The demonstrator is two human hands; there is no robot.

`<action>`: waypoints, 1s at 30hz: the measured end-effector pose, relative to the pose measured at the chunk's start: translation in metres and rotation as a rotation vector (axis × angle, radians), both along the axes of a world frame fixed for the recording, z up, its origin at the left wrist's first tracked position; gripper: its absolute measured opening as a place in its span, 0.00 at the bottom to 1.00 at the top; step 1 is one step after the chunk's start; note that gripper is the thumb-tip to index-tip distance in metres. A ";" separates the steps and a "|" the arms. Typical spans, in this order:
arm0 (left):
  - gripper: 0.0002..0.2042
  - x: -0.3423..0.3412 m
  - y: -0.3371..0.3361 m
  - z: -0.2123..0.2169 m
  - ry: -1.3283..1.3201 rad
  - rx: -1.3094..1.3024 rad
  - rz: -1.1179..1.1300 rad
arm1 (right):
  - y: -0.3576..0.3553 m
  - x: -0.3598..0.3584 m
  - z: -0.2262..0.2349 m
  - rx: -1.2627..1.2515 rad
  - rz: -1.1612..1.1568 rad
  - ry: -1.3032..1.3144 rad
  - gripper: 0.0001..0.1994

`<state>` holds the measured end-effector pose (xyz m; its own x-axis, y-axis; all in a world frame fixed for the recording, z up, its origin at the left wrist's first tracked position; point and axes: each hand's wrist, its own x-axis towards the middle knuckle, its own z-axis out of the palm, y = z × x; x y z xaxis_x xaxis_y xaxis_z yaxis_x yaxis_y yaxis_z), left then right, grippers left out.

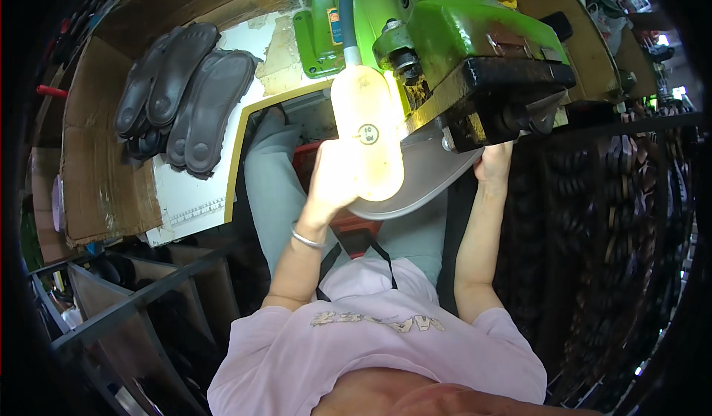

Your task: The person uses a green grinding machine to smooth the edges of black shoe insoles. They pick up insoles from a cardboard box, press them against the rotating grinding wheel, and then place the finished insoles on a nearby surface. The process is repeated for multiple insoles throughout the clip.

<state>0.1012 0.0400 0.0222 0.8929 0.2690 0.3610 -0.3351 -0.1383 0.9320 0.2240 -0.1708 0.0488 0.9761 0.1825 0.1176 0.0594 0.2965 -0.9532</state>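
My left hand [335, 173], with a bangle on its wrist, is raised beside a bright, pale, elongated lamp head [363, 160]. Glare washes the hand out, and the lamp covers its fingers, so what they hold is hidden. Under the lamp and the machine head lies a broad grey piece with a rounded rim [424, 192]; its kind is unclear. My right hand [494, 164] is at the right end of that piece, its fingers partly behind the black head [504, 97] of a green machine [452, 15]. Whether either hand grips the grey piece cannot be made out.
Several dark grey shoe soles [211, 112] lie on the white tabletop [194, 201] at the left, inside a cut-open cardboard box [104, 149]. A blue-grey stalk [348, 15] carries the lamp. Partitioned racks [133, 297] stand lower left; dark, crowded shelves [593, 216] fill the right.
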 end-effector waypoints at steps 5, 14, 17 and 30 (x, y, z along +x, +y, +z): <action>0.06 -0.018 0.049 0.011 0.231 -0.387 -0.199 | 0.005 -0.037 -0.026 -0.097 0.098 -0.031 0.14; 0.16 -0.009 0.014 0.054 -0.120 0.582 0.160 | 0.007 -0.059 -0.035 -0.058 -0.201 -0.194 0.14; 0.16 0.000 0.013 0.064 -0.091 0.539 0.129 | 0.006 -0.061 -0.033 0.028 -0.202 -0.110 0.13; 0.17 -0.007 0.088 0.063 0.405 0.295 -0.092 | 0.071 -0.105 -0.018 0.096 -0.100 0.122 0.12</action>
